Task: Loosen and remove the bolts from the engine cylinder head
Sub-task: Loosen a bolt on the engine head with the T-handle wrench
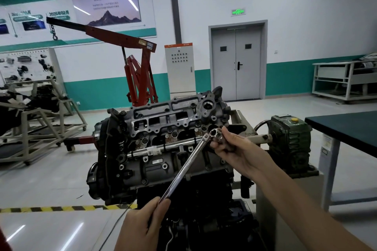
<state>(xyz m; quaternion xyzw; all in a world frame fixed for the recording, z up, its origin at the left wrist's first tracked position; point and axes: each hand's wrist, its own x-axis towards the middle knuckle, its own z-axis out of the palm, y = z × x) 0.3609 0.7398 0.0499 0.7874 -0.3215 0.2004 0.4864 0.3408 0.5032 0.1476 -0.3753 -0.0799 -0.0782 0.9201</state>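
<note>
The engine cylinder head [163, 116] sits tilted on a stand in the middle of the view, its open top facing me. A long chrome wrench [184, 167] slants from lower left up to the right in front of it. My left hand [140, 224] grips the lower end of the wrench handle. My right hand [230, 149] pinches the chrome socket [216, 134] at the wrench head, its open mouth turned toward me and held in front of the cylinder head's right end. Several bolt holes show along the head.
A red engine crane [140, 71] stands behind the engine. A green gearbox [289, 138] of the stand sits to the right, beside a dark-topped table [346, 128]. A trolley frame [40, 124] stands at left. Yellow-black floor tape [61, 208] runs below the engine.
</note>
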